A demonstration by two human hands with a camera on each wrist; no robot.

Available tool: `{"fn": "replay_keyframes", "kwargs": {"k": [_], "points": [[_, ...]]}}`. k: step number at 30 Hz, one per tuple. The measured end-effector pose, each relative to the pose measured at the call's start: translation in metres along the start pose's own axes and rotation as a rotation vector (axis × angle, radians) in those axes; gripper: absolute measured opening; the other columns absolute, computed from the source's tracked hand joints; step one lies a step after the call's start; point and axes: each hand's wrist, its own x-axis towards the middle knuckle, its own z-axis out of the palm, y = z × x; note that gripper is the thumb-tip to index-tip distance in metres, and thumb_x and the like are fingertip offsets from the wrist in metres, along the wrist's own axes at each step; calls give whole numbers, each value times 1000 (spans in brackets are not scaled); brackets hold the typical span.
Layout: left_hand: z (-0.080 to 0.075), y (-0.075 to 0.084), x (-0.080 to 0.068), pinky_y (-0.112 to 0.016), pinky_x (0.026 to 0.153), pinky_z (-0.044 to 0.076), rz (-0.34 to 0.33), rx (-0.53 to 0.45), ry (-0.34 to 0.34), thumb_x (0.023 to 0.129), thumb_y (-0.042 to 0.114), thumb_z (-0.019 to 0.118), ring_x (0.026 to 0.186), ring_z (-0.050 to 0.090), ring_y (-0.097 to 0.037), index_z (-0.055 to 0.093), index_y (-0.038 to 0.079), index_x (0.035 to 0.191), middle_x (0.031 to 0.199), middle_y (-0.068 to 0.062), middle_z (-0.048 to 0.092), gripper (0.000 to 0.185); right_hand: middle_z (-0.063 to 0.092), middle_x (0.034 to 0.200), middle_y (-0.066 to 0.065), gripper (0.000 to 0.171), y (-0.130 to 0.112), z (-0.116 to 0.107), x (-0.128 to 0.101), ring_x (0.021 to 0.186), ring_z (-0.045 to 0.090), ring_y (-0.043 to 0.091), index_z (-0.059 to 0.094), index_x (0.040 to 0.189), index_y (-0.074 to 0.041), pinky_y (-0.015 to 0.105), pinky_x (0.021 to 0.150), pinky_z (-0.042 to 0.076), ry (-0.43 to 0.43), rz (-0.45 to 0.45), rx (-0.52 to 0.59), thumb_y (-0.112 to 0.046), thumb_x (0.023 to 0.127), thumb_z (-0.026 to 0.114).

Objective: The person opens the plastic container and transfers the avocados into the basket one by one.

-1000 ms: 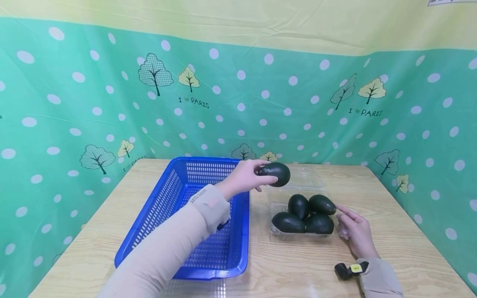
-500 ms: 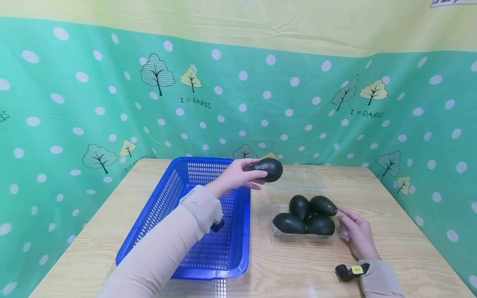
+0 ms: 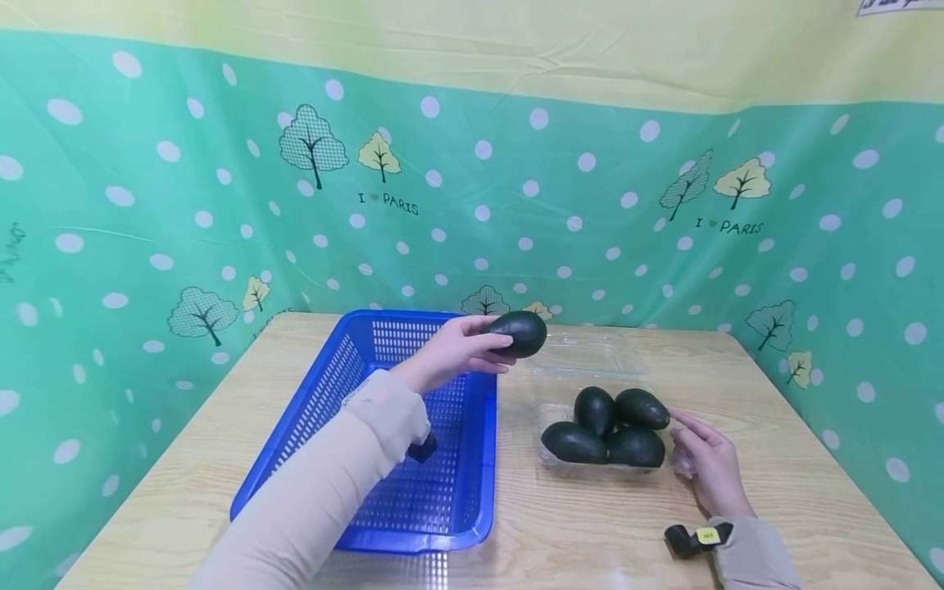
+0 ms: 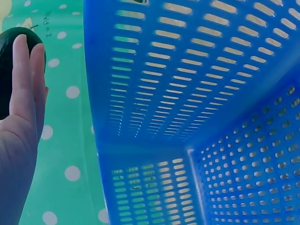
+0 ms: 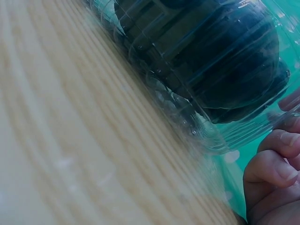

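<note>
- Taking 12 o'clock as away from the wearer, I see the clear tub (image 5: 234, 133) on the wooden surface (image 3: 800, 500), at 3 o'clock from the blue basket (image 3: 487, 467).
- Four dark avocados sit bunched in the tub: one at 8 o'clock (image 3: 574, 443), one at 4 (image 3: 636, 447), one at 11 (image 3: 594, 410) and one at 2 (image 3: 642, 407).
- The tub's lid (image 3: 586, 357) lies open on its 12 o'clock side.
- The basket's slatted walls and bottom show on my head and left wrist feeds.
- A fifth avocado (image 3: 522, 334) is up in the left grip (image 3: 453, 354), at about 2 o'clock from the basket's middle, near its far corner.
- Against the earlier frames, that fifth avocado has moved toward 9 o'clock, away from the tub; the four in the tub and the right grip (image 3: 708, 463) stay put.
- I read the left grip as closed round its avocado, thumb on the near side; its forearm slants up over the basket from 7 o'clock.
- The right grip is at the tub's 3 o'clock end, index finger stretched to the 2 o'clock avocado's tip, other fingers bent; I cannot tell whether it pinches the tub.
</note>
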Motion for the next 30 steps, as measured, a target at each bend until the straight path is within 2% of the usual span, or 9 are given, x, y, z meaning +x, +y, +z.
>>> {"fn": "replay_keyframes", "kwargs": {"k": [7, 13, 30], "points": [[-6, -1, -3, -40, 89, 57, -5, -34, 32, 95, 10, 64, 89, 74, -24, 50, -1, 139, 130, -28, 61, 48, 45, 58, -10, 39, 0, 0, 0, 47, 41, 2, 75, 100, -31, 25, 46, 23, 19, 5, 10, -1, 98, 50], [-10, -6, -4, -38, 85, 59, 7, 19, 48, 93, 12, 66, 86, 74, -24, 53, -2, 135, 127, -27, 63, 46, 44, 58, -10, 39, 1, -1, 1, 47, 40, 2, 74, 100, -31, 32, 50, 18, 7, -1, 15, -1, 98, 50], [-24, -9, -14, -34, 76, 60, -18, 85, 96, 92, 17, 69, 88, 74, -24, 52, 3, 137, 130, -22, 62, 50, 44, 56, -10, 40, 0, -1, 0, 45, 40, 1, 74, 100, -31, 30, 50, 17, -3, -1, 32, 1, 98, 49]]}}
